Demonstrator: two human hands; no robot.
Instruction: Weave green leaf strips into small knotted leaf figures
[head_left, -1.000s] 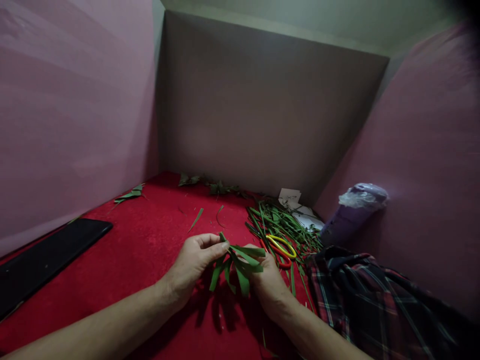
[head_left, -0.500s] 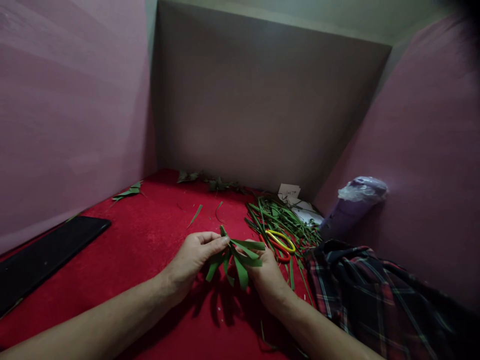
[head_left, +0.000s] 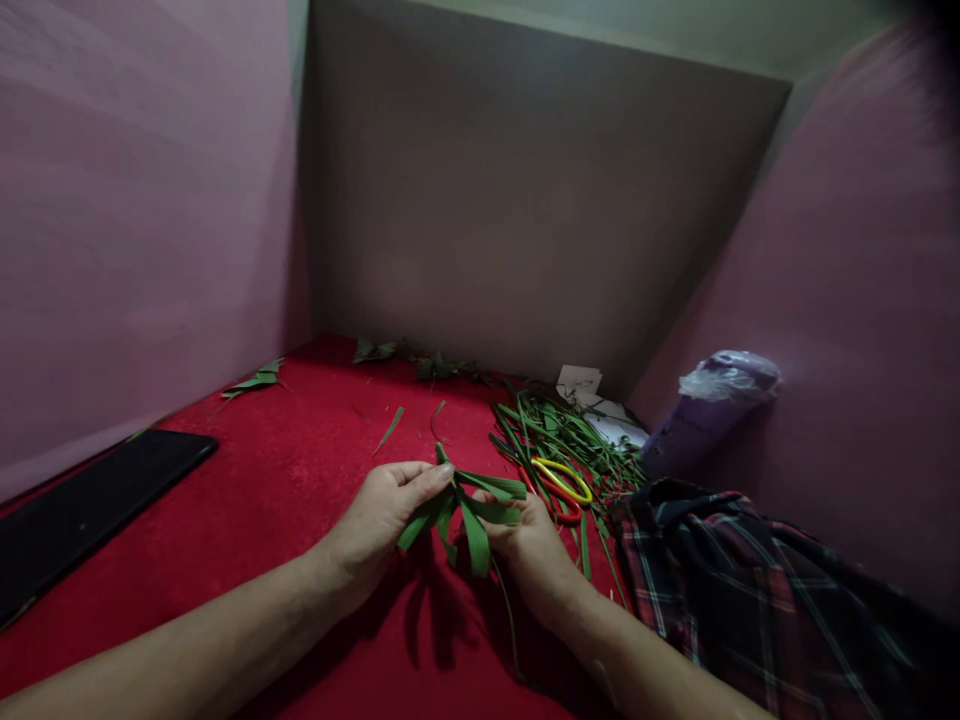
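A small fan of green leaf strips (head_left: 474,535), joined at the top, hangs above the red cloth. My left hand (head_left: 390,515) is closed, thumb and forefinger pinching it at the joined end, where a short tip pokes up. At its right side is my right hand (head_left: 536,550), closed around the ends of the strips; its fingertips are partly behind the leaf. A thin green strand (head_left: 510,615) trails down from near my right fingers to the cloth. Just beyond that hand lie scissors (head_left: 562,482) with one yellow and one red handle loop.
Red cloth (head_left: 300,500) covers the surface. Right of centre lies a heap of long green leaves (head_left: 555,425) with white papers (head_left: 611,422) behind. A purple container (head_left: 686,425) topped with clear plastic and plaid fabric (head_left: 735,570) are at right. A black flat object (head_left: 97,500) lies left.
Both hands stay close together. The leaf fan has tilted and shifted slightly left, and the thin strand now shows hanging beneath my right hand.
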